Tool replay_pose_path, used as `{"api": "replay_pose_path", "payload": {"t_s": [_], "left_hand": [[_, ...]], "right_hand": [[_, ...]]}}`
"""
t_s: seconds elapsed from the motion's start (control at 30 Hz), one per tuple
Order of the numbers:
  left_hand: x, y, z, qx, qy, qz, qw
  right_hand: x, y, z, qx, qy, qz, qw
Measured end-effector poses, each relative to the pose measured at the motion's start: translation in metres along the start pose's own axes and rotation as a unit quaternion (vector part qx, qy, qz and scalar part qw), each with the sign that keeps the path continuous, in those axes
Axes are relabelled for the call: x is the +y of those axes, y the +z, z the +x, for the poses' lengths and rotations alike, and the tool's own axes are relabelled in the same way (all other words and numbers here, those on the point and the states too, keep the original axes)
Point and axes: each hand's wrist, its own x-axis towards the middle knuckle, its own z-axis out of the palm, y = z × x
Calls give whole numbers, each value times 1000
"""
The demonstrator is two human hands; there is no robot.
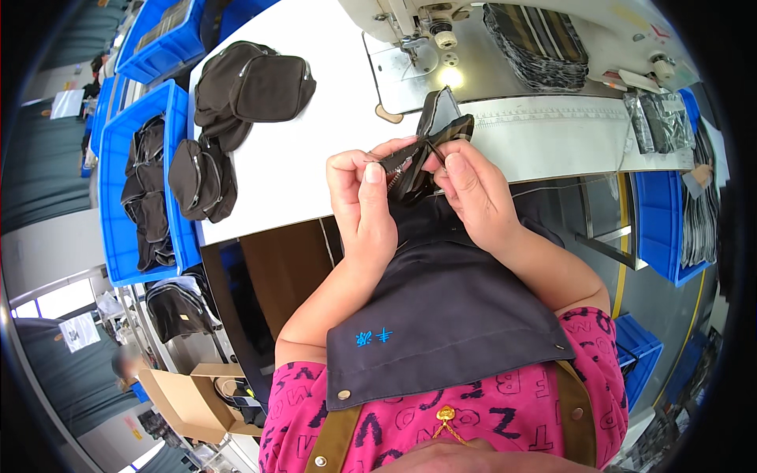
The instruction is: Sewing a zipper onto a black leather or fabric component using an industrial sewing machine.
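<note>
Between my two hands, just in front of the table's near edge, is a small dark zippered fabric piece (pixel 449 128) with brown striped cloth and a pale inner face. My left hand (pixel 364 197) pinches its zipper end, with metal teeth showing beside the fingers. My right hand (pixel 476 188) is closed on the other side, thumb and fingertips pressed together on the cloth. Part of the piece hangs below my fingers, against my dark apron (pixel 441 292). Just beyond it stands the sewing machine (pixel 414 47), its lamp lighting the metal bed.
Dark zippered pouches (pixel 272 87) lie on the white table (pixel 292 158) at the left. A blue bin (pixel 113 189) beside it holds more. Striped fabric pieces (pixel 540 47) are stacked right of the needle. A ruler strip (pixel 544 113) runs along the table; another blue bin (pixel 658 225) hangs at right.
</note>
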Motion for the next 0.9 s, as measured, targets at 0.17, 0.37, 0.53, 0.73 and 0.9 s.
{"api": "replay_pose_path", "payload": {"t_s": [0.17, 0.37, 0.53, 0.73, 0.9], "left_hand": [[-1, -1, -2, -15, 3, -11, 1000], [-1, 2, -6, -2, -10, 11, 1000], [-2, 4, -5, -8, -1, -8, 1000], [-4, 0, -6, 9, -12, 30, 999], [-4, -2, -5, 5, -3, 44, 999]], "right_hand": [[3, 0, 0, 6, -9, -6, 1000], [7, -1, 3, 2, -32, -8, 999], [7, -8, 2, 16, -10, 18, 1000], [-11, -20, 15, 70, -140, -100, 983], [-9, -18, 19, 99, -193, -309, 926]]}}
